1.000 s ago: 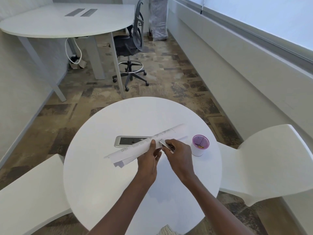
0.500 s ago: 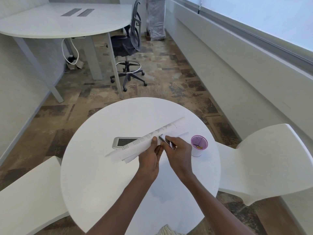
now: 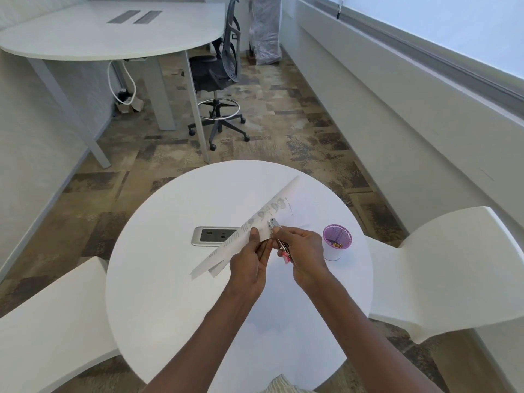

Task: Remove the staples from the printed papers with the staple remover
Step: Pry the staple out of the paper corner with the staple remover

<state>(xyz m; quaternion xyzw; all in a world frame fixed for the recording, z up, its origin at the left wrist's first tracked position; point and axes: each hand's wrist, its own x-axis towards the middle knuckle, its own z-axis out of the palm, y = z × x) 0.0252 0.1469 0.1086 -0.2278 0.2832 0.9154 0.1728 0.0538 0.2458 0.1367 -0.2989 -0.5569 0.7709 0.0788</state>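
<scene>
My left hand (image 3: 249,262) pinches a sheaf of printed papers (image 3: 255,225), held edge-on above the round white table (image 3: 170,293) and slanting from lower left to upper right. My right hand (image 3: 303,251) grips a metal staple remover (image 3: 276,231) with a pink tail end, its silver tip against the paper edge just above my left thumb. A staple is too small to make out.
A small purple-rimmed cup (image 3: 336,245) holding small gold bits stands right of my hands. A power outlet plate (image 3: 212,236) is set into the table, partly under the papers. White chairs (image 3: 453,268) flank the table. A desk and office chair (image 3: 224,80) stand beyond.
The papers have tilted steeper, their far end rising toward the upper right. My hands stay together at the same spot, and the remover tip stays at the paper edge.
</scene>
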